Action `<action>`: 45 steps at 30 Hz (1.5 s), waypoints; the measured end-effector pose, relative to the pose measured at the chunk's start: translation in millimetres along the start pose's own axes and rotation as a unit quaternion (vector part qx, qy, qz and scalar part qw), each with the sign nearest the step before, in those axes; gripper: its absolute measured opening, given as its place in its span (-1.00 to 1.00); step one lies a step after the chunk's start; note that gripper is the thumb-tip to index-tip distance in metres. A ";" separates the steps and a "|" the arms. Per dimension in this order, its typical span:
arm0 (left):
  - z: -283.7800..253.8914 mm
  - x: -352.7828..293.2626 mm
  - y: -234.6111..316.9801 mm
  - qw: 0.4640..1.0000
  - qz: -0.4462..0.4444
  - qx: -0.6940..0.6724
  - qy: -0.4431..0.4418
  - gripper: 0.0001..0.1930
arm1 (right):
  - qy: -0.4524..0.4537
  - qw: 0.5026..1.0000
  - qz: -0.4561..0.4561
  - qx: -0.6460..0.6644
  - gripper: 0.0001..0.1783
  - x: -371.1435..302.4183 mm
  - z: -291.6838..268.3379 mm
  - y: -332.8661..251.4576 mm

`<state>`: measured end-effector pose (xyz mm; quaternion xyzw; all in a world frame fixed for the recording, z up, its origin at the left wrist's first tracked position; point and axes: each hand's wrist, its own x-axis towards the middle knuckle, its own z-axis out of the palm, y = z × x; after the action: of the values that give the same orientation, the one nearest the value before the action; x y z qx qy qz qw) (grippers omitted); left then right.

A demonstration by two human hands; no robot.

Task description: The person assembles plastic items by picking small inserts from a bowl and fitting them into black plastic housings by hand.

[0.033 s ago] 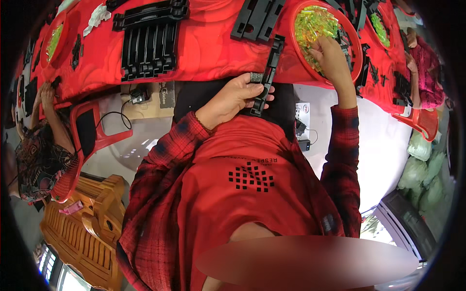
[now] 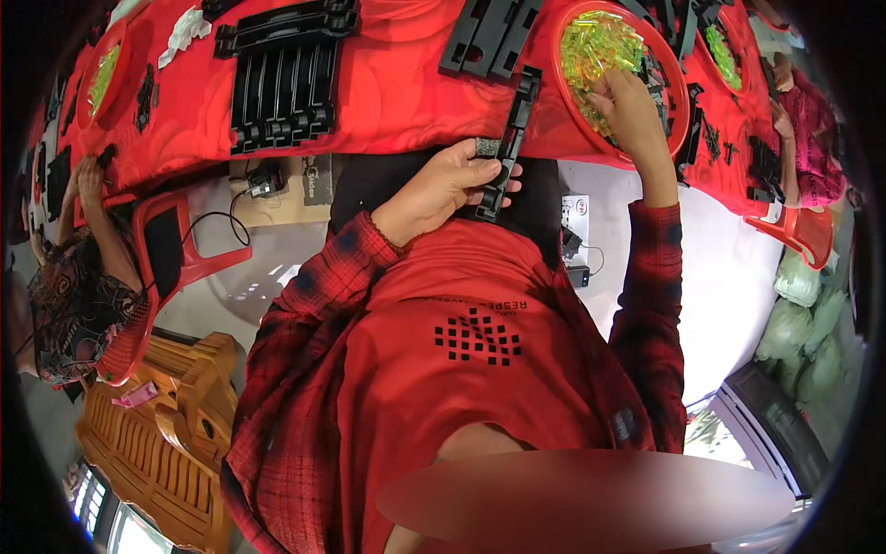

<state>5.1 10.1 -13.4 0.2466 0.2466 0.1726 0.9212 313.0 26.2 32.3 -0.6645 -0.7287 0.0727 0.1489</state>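
My left hand (image 2: 452,185) is wrapped round a long black plastic strip (image 2: 517,115) with slots along it, held at a slant above my lap. A small grey speckled piece (image 2: 486,147) shows between that hand and the strip. My right hand (image 2: 630,115) reaches into a round red basin (image 2: 683,115) on the table. Its fingers are bent together over many small translucent yellow-green tubes (image 2: 591,42); what they pinch, if anything, is hidden. Small dark pieces (image 2: 657,83) lie on the basin's right side.
On the red-covered table (image 2: 397,102) lie a stack of black strips (image 2: 286,92) and wider black panels (image 2: 489,37). Crumpled white tissue (image 2: 187,33) is at the far left. Co-workers sit left (image 2: 88,277) and right (image 2: 812,148), near other red basins (image 2: 103,78). A wooden bench (image 2: 157,434) stands lower left.
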 end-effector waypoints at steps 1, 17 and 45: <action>-0.6 -0.2 -0.6 1.000 0.001 -0.001 0.000 -0.61 | 0.008 1.000 0.001 0.013 -0.79 -0.6 1.6 -0.7; -4.8 1.2 -4.6 1.000 0.005 -0.005 0.003 -0.62 | 0.086 0.989 0.103 0.071 -0.73 -8.5 -7.3 -41.7; -9.5 8.8 -13.0 0.999 0.012 0.028 0.040 -0.64 | 0.128 0.978 -0.021 0.164 -0.92 -37.4 42.0 -117.7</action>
<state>9.8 6.8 -30.8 0.2680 0.2852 0.1860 0.9012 191.2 -19.4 23.9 -0.6192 -0.6955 0.1025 0.3498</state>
